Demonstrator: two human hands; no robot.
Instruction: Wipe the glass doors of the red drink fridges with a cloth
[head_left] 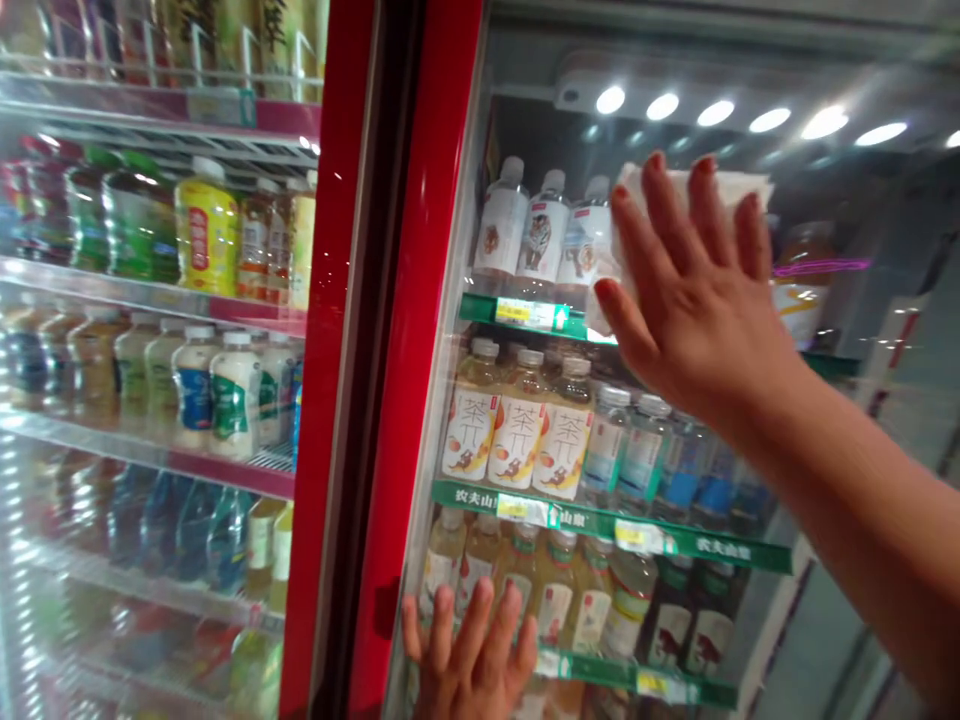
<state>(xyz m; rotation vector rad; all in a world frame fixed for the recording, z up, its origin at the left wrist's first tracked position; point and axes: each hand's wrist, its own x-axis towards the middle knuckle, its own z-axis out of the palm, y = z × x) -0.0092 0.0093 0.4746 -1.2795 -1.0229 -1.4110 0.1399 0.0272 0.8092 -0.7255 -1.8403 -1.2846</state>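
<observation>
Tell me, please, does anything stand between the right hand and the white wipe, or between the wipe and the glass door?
Nothing visible does: the right hand lies over the white wipe at the glass door; the left hand is lower.

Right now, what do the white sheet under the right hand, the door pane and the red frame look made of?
White sheet: likely paper or thin cloth, matte; thin edges.
Door pane: probably glass, glossy; bottles show through.
Red frame: painted metal or plastic, can't tell; smooth, shiny highlights.
</observation>
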